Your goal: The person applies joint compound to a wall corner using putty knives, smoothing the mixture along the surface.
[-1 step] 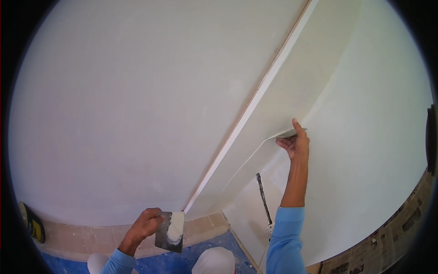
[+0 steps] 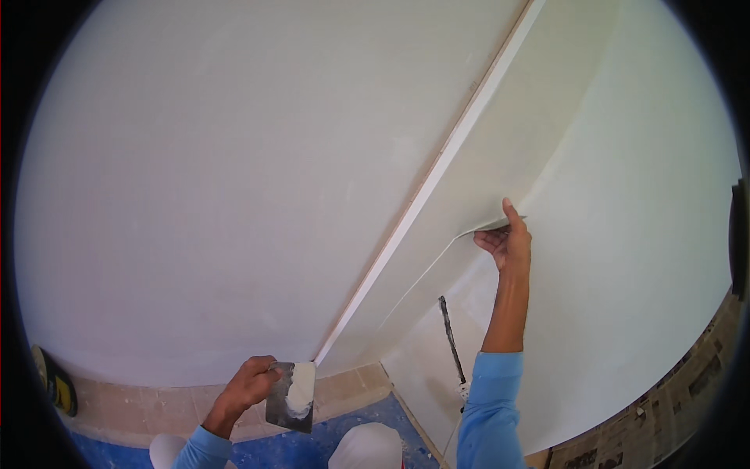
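Note:
My left hand [image 2: 251, 383] grips a flat metal filling knife [image 2: 281, 413] by one edge, low in front of the wall. White filler [image 2: 301, 384] lies on the right part of its blade. On the right, my right hand [image 2: 506, 241] pinches a thin filling blade [image 2: 492, 225], thumb above and fingers beneath. This blade rests against the pale narrow wall face [image 2: 461, 195]. A fine raised line of filler [image 2: 422, 275] runs from the blade's left end down that face.
A white corner strip [image 2: 426, 184] edges the large wall [image 2: 234, 195]. A black strip [image 2: 448, 336] lies below my right hand. Blue sheeting [image 2: 344, 430] and tiles [image 2: 148, 405] cover the floor. A dark tub [image 2: 56, 383] stands at left; newspaper [image 2: 664, 414] lies at lower right.
My right hand and its blade have shifted very slightly upward along the narrow wall face. The left hand and its knife look unmoved.

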Action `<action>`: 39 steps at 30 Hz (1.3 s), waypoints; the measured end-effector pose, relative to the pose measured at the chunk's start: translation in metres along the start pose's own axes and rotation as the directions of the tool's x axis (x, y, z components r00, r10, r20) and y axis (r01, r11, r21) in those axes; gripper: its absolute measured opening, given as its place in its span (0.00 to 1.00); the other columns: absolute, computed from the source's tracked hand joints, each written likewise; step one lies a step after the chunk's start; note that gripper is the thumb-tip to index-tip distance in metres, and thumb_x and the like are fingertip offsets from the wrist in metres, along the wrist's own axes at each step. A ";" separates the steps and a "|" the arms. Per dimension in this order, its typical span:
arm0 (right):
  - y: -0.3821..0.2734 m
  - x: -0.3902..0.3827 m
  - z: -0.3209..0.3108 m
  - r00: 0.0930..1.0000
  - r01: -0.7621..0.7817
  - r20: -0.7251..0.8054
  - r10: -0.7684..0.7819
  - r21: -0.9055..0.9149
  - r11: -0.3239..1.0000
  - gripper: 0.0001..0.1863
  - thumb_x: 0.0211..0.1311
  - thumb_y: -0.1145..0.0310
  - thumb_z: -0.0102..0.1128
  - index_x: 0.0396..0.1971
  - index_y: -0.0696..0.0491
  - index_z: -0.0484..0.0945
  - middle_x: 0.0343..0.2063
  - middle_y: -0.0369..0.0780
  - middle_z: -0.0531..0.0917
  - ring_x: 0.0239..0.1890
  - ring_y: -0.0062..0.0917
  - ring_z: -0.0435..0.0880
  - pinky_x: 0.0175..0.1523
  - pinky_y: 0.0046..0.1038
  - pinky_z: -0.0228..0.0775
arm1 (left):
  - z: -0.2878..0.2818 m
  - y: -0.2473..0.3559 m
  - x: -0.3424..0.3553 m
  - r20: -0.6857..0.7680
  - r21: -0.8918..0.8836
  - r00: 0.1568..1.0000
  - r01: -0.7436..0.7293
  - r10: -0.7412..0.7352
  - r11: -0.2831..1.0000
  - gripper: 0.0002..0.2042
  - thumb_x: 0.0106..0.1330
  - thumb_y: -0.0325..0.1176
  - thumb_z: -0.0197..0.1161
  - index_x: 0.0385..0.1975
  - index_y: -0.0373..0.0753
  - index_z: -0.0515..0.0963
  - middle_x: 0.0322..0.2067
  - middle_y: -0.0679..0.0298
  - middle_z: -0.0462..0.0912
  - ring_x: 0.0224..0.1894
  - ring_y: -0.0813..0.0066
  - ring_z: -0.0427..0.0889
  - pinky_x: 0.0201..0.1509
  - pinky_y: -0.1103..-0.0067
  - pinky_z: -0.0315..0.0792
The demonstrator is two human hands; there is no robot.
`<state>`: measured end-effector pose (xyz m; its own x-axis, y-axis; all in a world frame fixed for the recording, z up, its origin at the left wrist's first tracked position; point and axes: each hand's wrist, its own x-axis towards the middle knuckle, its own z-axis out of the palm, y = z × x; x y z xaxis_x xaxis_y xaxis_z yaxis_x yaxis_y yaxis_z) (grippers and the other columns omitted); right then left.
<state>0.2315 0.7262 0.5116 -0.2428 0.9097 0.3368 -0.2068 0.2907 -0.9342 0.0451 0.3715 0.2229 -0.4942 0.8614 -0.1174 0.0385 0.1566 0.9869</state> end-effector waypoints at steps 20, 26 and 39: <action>0.076 -0.222 0.025 0.729 0.501 0.665 -0.164 -0.354 0.790 0.15 0.65 0.74 0.58 0.51 0.60 0.78 0.42 0.39 0.84 0.44 0.20 0.79 0.49 0.23 0.71 | 0.026 -0.043 -0.035 0.167 -0.877 0.972 0.070 0.164 0.475 0.16 0.70 0.31 0.51 0.54 0.31 0.69 0.39 0.56 0.82 0.37 0.66 0.84 0.31 0.75 0.79; 0.119 -0.290 0.010 0.553 0.559 0.804 -0.220 -0.162 0.813 0.34 0.52 0.86 0.56 0.63 0.52 0.69 0.52 0.46 0.76 0.53 0.40 0.78 0.57 0.33 0.71 | 0.044 -0.029 -0.044 0.119 -0.931 0.985 0.066 0.128 0.358 0.18 0.72 0.30 0.47 0.60 0.33 0.63 0.46 0.54 0.78 0.35 0.68 0.82 0.24 0.75 0.74; 0.241 -0.272 -0.037 0.919 -0.264 0.235 0.316 -0.227 0.937 0.22 0.50 0.82 0.56 0.50 0.61 0.74 0.41 0.46 0.80 0.43 0.39 0.83 0.49 0.39 0.77 | 0.038 -0.010 -0.034 -0.273 -0.564 0.933 -0.353 0.235 0.746 0.14 0.76 0.35 0.46 0.55 0.35 0.68 0.43 0.61 0.80 0.38 0.76 0.81 0.39 0.77 0.80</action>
<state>0.2828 0.5599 0.1901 -0.5108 0.8586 0.0423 0.0850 0.0995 -0.9914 0.0945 0.3585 0.2129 -0.6888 0.7086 0.1528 -0.2869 -0.4601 0.8402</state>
